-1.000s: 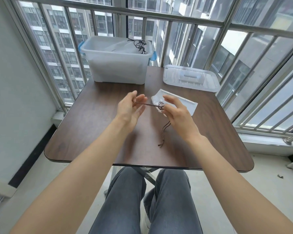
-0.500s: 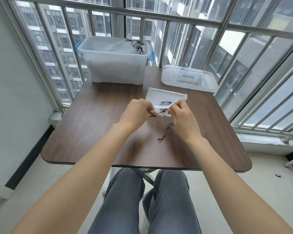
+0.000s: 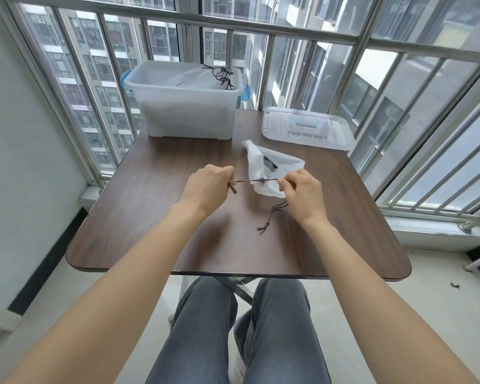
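Left hand (image 3: 208, 187): fingers curled, pinching the brown cord (image 3: 247, 180) near one end; the short end pokes out below the knuckles.
Right hand (image 3: 302, 189): fingers curled, thumb and forefinger pinching the same cord further along.
Cord span: taut and nearly level between the two hands, above the table, with a small knot (image 3: 262, 179) nearer the right hand.
Cord tail (image 3: 270, 216): drops from under the right hand and lies on the table beside that wrist.
White bag (image 3: 275, 164): thin, crumpled plastic with a dark patch, just behind the cord and the right fingertips; cannot tell whether also gripped.
Table (image 3: 139, 223): dark wood-grain top under both hands.
Clear bin (image 3: 189, 115): open, at the far left edge, blue handles, dark cords (image 3: 223, 74) draped at its back rim.
Lid (image 3: 305, 128): flat at the far right corner, apart from the bin.
Jeans (image 3: 205, 328): grey, below the near table edge.
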A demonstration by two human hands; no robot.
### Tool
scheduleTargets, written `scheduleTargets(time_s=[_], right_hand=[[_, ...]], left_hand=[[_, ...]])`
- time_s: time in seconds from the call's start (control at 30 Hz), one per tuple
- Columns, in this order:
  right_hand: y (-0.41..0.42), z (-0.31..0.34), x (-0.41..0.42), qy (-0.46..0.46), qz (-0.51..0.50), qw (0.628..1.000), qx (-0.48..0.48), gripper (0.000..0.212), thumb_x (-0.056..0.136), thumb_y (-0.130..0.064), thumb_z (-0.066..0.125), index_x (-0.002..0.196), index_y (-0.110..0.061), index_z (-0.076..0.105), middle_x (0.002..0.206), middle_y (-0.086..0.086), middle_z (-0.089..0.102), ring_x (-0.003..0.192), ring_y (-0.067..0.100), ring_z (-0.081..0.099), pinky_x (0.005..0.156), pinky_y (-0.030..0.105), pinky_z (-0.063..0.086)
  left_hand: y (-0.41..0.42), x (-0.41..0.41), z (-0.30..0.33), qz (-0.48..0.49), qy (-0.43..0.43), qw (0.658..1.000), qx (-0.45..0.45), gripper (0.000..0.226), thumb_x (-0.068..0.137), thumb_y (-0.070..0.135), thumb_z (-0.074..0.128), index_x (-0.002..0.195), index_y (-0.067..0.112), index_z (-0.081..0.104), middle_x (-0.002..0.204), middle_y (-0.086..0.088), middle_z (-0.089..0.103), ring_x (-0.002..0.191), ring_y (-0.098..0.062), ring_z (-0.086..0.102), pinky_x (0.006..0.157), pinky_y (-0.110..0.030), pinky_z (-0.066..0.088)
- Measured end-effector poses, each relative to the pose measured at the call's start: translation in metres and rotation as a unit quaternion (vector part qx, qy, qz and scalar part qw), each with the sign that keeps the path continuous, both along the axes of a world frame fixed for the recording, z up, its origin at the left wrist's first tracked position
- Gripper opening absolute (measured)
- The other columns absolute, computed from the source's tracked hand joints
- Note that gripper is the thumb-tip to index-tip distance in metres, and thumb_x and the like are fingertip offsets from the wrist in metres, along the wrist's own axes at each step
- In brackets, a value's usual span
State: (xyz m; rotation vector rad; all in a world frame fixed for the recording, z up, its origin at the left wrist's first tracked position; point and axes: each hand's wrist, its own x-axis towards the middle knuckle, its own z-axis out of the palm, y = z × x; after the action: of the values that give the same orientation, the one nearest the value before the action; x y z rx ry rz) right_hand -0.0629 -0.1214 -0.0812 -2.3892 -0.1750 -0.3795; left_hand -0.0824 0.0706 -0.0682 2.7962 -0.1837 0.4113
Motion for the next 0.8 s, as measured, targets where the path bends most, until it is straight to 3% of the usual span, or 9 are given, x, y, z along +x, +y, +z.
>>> scheduleTargets(time_s=[0.1, 0.17, 0.27, 0.33, 0.47, 0.53, 0.6, 0.7, 0.8], right_hand=[[0.0, 0.006, 0.0, 0.06, 0.003, 0.993, 0.106, 0.022, 0.085, -0.023, 0.062, 0.068, -0.01, 0.066, 0.068, 0.001, 0.06, 0.07, 0.016, 0.054, 0.062, 0.018, 0.035], [0.001, 0.012, -0.001, 0.102, 0.012, 0.978, 0.184, 0.023, 0.083, -0.025, 0.065, 0.061, -0.018, 0.064, 0.064, -0.006, 0.063, 0.067, 0.012, 0.055, 0.064, 0.022, 0.038], [0.005, 0.017, -0.001, 0.137, 0.025, 0.944, 0.298, 0.022, 0.084, -0.02, 0.065, 0.063, -0.015, 0.064, 0.054, -0.015, 0.06, 0.056, 0.006, 0.047, 0.059, 0.018, 0.035], [0.008, 0.019, 0.001, 0.152, 0.015, 0.917, 0.369, 0.019, 0.082, -0.017, 0.067, 0.064, -0.012, 0.065, 0.051, -0.013, 0.06, 0.06, 0.008, 0.047, 0.062, 0.02, 0.035], [0.011, 0.021, 0.001, 0.167, -0.01, 0.903, 0.396, 0.022, 0.079, -0.007, 0.063, 0.058, -0.012, 0.059, 0.072, 0.002, 0.065, 0.069, 0.008, 0.052, 0.064, 0.022, 0.036], [0.014, 0.019, -0.001, 0.152, -0.017, 0.92, 0.361, 0.03, 0.078, -0.002, 0.06, 0.05, -0.013, 0.054, 0.083, 0.017, 0.067, 0.071, 0.009, 0.053, 0.065, 0.022, 0.036], [0.018, 0.018, -0.003, 0.132, -0.013, 0.939, 0.317, 0.031, 0.076, -0.001, 0.06, 0.048, -0.013, 0.053, 0.08, 0.025, 0.066, 0.074, 0.013, 0.053, 0.065, 0.022, 0.036], [0.024, 0.015, -0.003, 0.125, 0.015, 0.964, 0.233, 0.031, 0.076, -0.004, 0.061, 0.048, -0.016, 0.054, 0.068, 0.007, 0.064, 0.073, 0.012, 0.056, 0.066, 0.021, 0.039], [0.025, 0.015, -0.003, 0.133, 0.034, 0.979, 0.153, 0.023, 0.076, -0.007, 0.063, 0.054, -0.015, 0.061, 0.065, 0.0, 0.064, 0.067, 0.008, 0.055, 0.055, 0.007, 0.036]], left_hand=[[0.001, -0.003, -0.001, 0.0, 0.051, 0.999, 0.0, 0.019, 0.093, 0.027, 0.046, 0.096, 0.013, 0.059, 0.097, -0.01, 0.066, 0.089, -0.035, 0.058, 0.07, -0.033, 0.041], [0.001, -0.005, 0.001, -0.004, 0.101, 0.994, -0.049, 0.016, 0.088, 0.029, 0.049, 0.089, 0.017, 0.06, 0.093, -0.004, 0.068, 0.089, -0.029, 0.059, 0.071, -0.032, 0.044], [-0.002, -0.003, 0.006, 0.006, 0.166, 0.976, -0.138, 0.015, 0.083, 0.03, 0.051, 0.08, 0.018, 0.06, 0.085, 0.0, 0.066, 0.085, -0.024, 0.058, 0.069, -0.031, 0.043], [-0.005, -0.001, 0.009, 0.011, 0.177, 0.969, -0.172, 0.017, 0.084, 0.028, 0.051, 0.078, 0.015, 0.061, 0.084, 0.001, 0.059, 0.083, -0.021, 0.054, 0.066, -0.029, 0.037], [-0.009, 0.001, 0.014, 0.007, 0.138, 0.942, -0.306, 0.02, 0.085, 0.019, 0.053, 0.067, 0.018, 0.06, 0.101, -0.002, 0.05, 0.094, -0.016, 0.048, 0.07, -0.024, 0.035], [-0.011, 0.0, 0.018, -0.01, 0.129, 0.899, -0.417, 0.022, 0.084, 0.017, 0.054, 0.063, 0.018, 0.058, 0.1, -0.002, 0.055, 0.09, -0.015, 0.049, 0.07, -0.019, 0.036], [-0.014, -0.002, 0.023, -0.041, 0.135, 0.833, -0.535, 0.024, 0.086, 0.011, 0.05, 0.063, 0.013, 0.057, 0.092, -0.003, 0.063, 0.081, -0.016, 0.051, 0.068, -0.02, 0.041], [-0.021, -0.004, 0.028, -0.09, 0.164, 0.733, -0.654, 0.031, 0.09, 0.005, 0.041, 0.06, 0.013, 0.049, 0.101, -0.006, 0.069, 0.071, -0.012, 0.053, 0.062, -0.022, 0.04], [-0.026, -0.004, 0.027, -0.109, 0.178, 0.692, -0.691, 0.031, 0.093, 0.013, 0.043, 0.062, 0.018, 0.045, 0.093, -0.004, 0.073, 0.068, -0.009, 0.05, 0.054, -0.022, 0.026]])
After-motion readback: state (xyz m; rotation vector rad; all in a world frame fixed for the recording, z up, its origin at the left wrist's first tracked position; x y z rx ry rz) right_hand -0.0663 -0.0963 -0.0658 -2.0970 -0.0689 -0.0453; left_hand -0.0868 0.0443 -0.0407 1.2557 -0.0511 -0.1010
